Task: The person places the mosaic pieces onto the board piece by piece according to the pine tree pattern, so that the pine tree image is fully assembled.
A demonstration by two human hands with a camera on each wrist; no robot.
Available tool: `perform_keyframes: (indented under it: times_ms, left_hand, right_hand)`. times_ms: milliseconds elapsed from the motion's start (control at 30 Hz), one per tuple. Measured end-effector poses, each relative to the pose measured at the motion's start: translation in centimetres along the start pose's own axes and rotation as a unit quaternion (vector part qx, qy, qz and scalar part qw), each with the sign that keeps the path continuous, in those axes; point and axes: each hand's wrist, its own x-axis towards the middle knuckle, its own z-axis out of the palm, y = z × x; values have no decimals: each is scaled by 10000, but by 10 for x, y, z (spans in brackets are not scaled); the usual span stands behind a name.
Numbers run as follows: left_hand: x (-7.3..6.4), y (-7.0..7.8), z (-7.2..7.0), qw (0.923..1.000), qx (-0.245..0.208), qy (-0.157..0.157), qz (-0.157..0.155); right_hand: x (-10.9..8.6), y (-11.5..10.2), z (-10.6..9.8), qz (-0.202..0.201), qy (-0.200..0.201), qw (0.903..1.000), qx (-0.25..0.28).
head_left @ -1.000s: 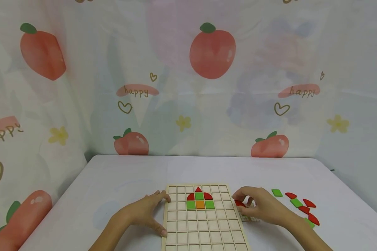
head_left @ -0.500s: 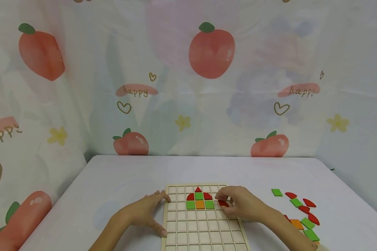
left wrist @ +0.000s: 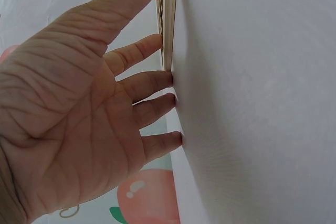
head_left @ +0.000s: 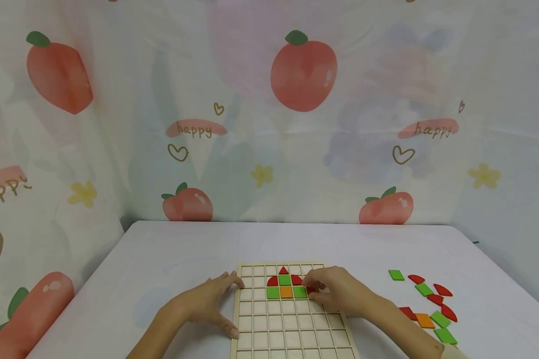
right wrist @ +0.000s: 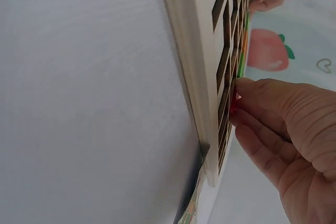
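Note:
A pale wooden grid board [head_left: 274, 324] lies on the table. In its upper rows sit a red triangle tile [head_left: 283, 270], red quarter-round tiles [head_left: 273, 281], green square tiles [head_left: 273, 292] and an orange square tile [head_left: 286, 292]. My right hand [head_left: 341, 291] pinches another red quarter-round tile [right wrist: 234, 103] between thumb and fingers, at the cell just right of the green row; the fingers mostly cover it. With spread fingers, my left hand [head_left: 202, 304] rests along the board's left edge, its thumb and fingertips touching the rim [left wrist: 169, 24].
Right of the board, loose tiles lie scattered on the white table [head_left: 184, 249]: red quarter-rounds [head_left: 442, 290], green squares [head_left: 396, 275] and an orange square [head_left: 424, 320]. A small patterned sheet [right wrist: 190, 211] shows beside the board's edge. A printed cloth [head_left: 260, 99] hangs behind.
My right hand has moved left from beside the board to over its right columns, bringing the red quarter-round tile against the green row. The left hand stays where it was.

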Motion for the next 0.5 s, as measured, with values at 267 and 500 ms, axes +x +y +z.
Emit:
perform_keyframes:
  times_ms: [267, 500]
  left_hand:
    - [0, -1, 1, 10000, -9, -1, 7]
    - [0, -2, 1, 10000, 6, 19, 83]
  right_hand:
    - [-13, -1, -8, 337, 74, 9992, -176]
    - [-34, 10, -21, 592, 196, 9979, -171]
